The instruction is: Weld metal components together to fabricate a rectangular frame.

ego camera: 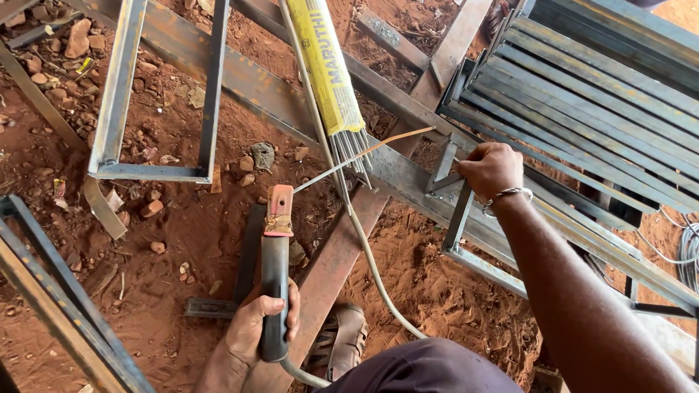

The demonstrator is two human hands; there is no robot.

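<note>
Nearest, the left hand (261, 324) is wrapped tight round the black-handled welding electrode holder with its reddish clamp head (275, 284). The holder's long axis runs straight away from that hand, up the view. From the clamp, the thin grey welding rod (364, 153) slants up and to the right, its tip pointing at the right hand (492, 169). Farther off, that right hand is closed on the small grey steel angle frame (451, 211), steadying it against the long flat steel bar (408, 178). The rod tip lies just left of the right hand. Beyond both lies the yellow packet of spare electrodes (328, 65), well apart.
</note>
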